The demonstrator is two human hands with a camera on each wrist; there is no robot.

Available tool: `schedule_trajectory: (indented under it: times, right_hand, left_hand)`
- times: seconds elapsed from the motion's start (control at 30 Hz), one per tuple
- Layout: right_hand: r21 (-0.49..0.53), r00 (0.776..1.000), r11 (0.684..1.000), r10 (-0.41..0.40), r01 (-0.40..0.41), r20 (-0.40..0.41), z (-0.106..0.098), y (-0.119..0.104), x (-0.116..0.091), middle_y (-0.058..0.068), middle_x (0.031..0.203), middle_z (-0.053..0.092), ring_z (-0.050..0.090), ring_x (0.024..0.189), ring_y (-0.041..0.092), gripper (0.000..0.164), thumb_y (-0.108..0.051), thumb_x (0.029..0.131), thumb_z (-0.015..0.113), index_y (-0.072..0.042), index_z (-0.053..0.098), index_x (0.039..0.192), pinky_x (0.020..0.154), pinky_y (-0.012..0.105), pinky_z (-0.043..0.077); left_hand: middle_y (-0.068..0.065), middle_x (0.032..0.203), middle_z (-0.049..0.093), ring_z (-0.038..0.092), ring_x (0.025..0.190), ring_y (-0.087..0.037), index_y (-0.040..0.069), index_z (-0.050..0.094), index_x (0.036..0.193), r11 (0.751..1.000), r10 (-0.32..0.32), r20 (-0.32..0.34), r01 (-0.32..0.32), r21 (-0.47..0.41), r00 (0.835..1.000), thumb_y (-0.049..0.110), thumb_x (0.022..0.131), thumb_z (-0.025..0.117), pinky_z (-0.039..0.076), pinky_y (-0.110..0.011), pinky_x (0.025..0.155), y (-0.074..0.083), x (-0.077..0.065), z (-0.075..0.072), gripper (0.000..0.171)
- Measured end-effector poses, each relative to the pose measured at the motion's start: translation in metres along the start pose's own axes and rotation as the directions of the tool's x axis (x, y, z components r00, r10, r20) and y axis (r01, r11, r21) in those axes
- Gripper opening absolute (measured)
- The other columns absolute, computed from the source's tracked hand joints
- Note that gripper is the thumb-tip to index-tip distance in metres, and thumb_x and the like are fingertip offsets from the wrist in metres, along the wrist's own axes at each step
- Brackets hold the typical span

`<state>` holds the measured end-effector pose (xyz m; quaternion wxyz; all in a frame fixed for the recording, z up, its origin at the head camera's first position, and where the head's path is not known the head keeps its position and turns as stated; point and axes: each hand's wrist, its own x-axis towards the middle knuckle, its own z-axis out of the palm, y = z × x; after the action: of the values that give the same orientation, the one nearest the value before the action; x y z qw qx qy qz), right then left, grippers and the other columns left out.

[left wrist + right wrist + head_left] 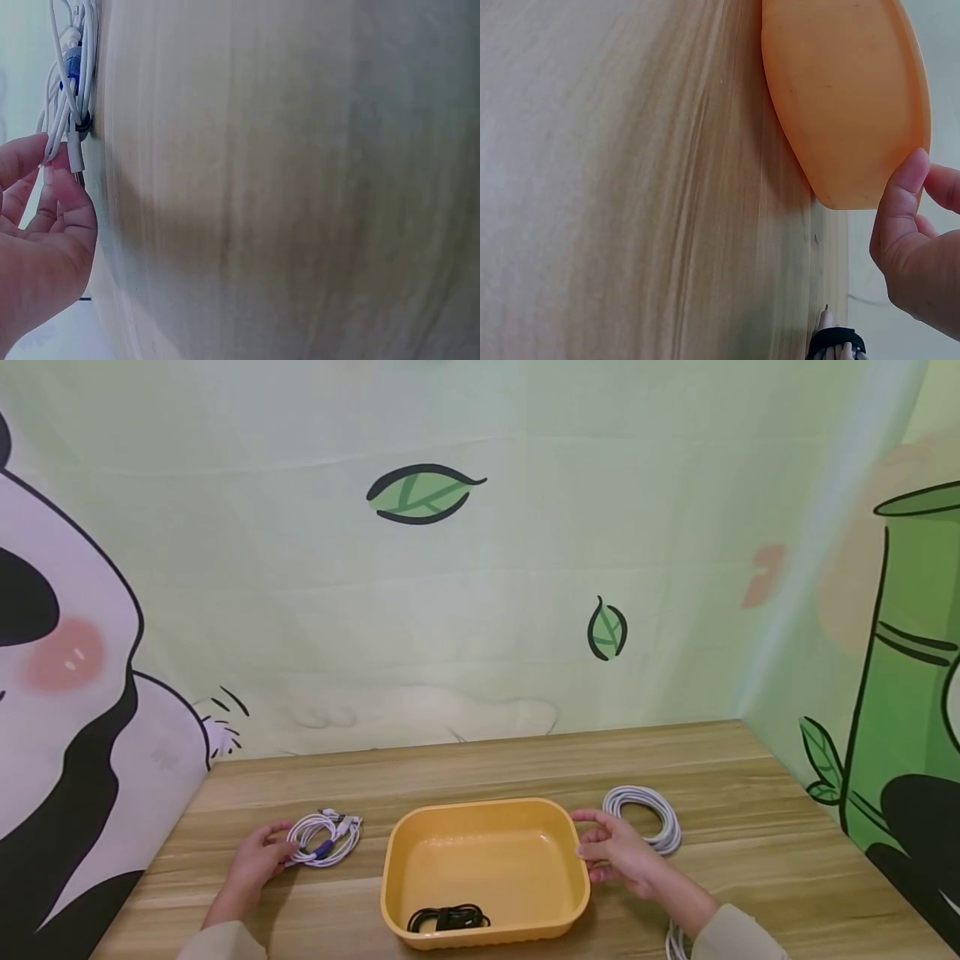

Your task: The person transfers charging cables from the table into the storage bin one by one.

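My left hand (258, 862) pinches the near edge of a coiled white cable (347, 852) with a blue connector and a dark tie. In the left wrist view, thumb and fingertips close on the coil's lower loops, which hang beside the tabletop. A yellow plastic bin (487, 868) stands in the middle of the table. A bundled black cable (450, 918) lies inside it, near the front left corner. At the bin's right side, my right hand (618, 853) touches the rim with loosely bent fingers; the fingertips are spread apart.
Behind the right hand lies a coiled light grey cable (671, 827). Part of another pale cable (675, 942) shows beside the right sleeve, and a black-strapped cable end (836, 341) is in the right wrist view. A printed cloth wall (480, 635) borders the wooden table (330, 777).
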<state>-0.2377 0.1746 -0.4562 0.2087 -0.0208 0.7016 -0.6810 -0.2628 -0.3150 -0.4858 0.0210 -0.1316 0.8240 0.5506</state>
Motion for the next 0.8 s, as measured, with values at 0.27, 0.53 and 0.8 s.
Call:
schedule_trajectory:
  times: [0.27,0.53,0.8]
  right_hand:
    - [0.002,1.000,1.000,0.004,-0.004,0.000,0.0002,-0.0004,0.0003,0.005,0.085,0.050,0.051,0.058,0.009,0.057,0.000,0.080,0.056,0.000,0.030,0.130,0.051,0.020,0.047]
    - [0.007,1.000,1.000,0.005,-0.005,0.000,0.0001,-0.0009,0.0005,0.005,0.086,0.050,0.052,0.058,0.009,0.057,0.000,0.080,0.056,0.000,0.030,0.131,0.051,0.020,0.047]
    - [0.002,1.000,1.000,-0.001,0.001,-0.001,-0.0002,0.0000,-0.0002,0.005,0.085,0.050,0.052,0.058,0.009,0.057,0.000,0.080,0.056,0.000,0.029,0.131,0.051,0.020,0.047]
  left_hand:
    - [0.004,0.076,0.056,0.051,0.063,-0.004,-0.013,0.036,0.121,0.999,0.004,0.007,-0.004,-0.037,1.000,0.001,0.081,0.054,0.045,-0.020,0.057,0.0014,0.0000,-0.0001,0.046]
    - [-0.001,0.077,0.058,0.053,0.065,-0.004,-0.017,0.037,0.119,0.998,0.008,0.003,-0.008,-0.068,1.000,-0.004,0.080,0.052,0.048,-0.018,0.060,0.0027,0.0013,-0.0001,0.044]
    - [-0.003,0.078,0.058,0.054,0.066,-0.004,-0.018,0.035,0.119,0.995,0.014,0.020,-0.012,-0.102,1.000,-0.007,0.080,0.051,0.049,-0.018,0.060,0.0045,-0.0003,0.0004,0.043]
